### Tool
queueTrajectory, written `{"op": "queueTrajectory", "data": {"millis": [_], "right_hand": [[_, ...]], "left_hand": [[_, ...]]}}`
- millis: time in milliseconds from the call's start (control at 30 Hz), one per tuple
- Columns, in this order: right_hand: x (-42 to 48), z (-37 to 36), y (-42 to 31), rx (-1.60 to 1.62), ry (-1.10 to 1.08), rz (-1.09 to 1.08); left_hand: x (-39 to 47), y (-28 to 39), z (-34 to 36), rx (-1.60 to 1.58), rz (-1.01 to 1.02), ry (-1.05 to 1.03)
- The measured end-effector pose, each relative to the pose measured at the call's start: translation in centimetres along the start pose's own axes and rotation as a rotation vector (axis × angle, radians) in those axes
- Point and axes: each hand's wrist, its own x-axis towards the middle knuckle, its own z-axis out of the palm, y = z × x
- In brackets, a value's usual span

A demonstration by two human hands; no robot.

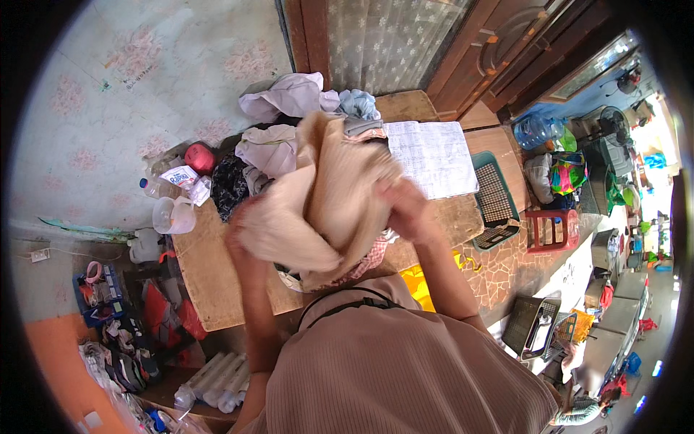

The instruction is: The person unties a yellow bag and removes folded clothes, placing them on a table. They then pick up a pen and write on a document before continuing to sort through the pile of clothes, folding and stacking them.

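A beige cloth garment, blurred by motion, is held up between my hands over the wooden table. My left hand grips its left edge. My right hand grips the right side, its fingers partly hidden in the folds. Behind the garment lies a heap of clothes: a pale lilac piece, an off-white piece, a light blue piece and a black patterned piece. Below the garment a red-and-white checked cloth shows in part.
An open notebook with handwriting lies right of the heap. A plastic measuring jug, a bottle and a red round object stand at the left corner. Beyond the right edge are a green basket and a red stool. Far right, a person is visible.
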Motion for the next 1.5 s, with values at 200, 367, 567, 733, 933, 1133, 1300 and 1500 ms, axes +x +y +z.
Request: {"op": "queueTrajectory", "data": {"millis": [200,367,567,733,933,1133,1300,1500], "right_hand": [[2.7,-5.7,-4.3,0.100,0.355,-0.200],[7.7,-16.2,1.3,-0.272,0.483,-0.197],[6.4,-18.3,8.4,-0.919,0.609,-0.020],[0.3,-24.9,16.1,-1.204,0.040,0.355],[-3.7,-20.4,23.4,-1.107,0.506,0.543],[-5.1,-18.4,22.1,-1.178,0.360,0.652],[-5.9,-11.4,13.3,-0.969,0.244,0.078],[-5.8,-4.3,8.4,-0.685,-0.154,0.081]], "left_hand": [[3.9,-2.8,-8.4,-0.631,-0.137,0.270],[10.6,-12.8,-7.7,-0.257,-0.355,-0.021],[4.8,-21.7,-7.5,0.071,-0.320,0.383],[-2.3,-21.3,-3.2,0.134,-0.299,0.072],[-9.2,-24.3,-2.4,0.335,-0.325,0.204],[-15.0,-25.5,-3.2,0.401,-0.829,-0.291],[-11.4,-15.5,-2.8,0.385,-0.900,-0.495],[-3.2,6.1,6.3,0.234,0.153,-0.724]]}}
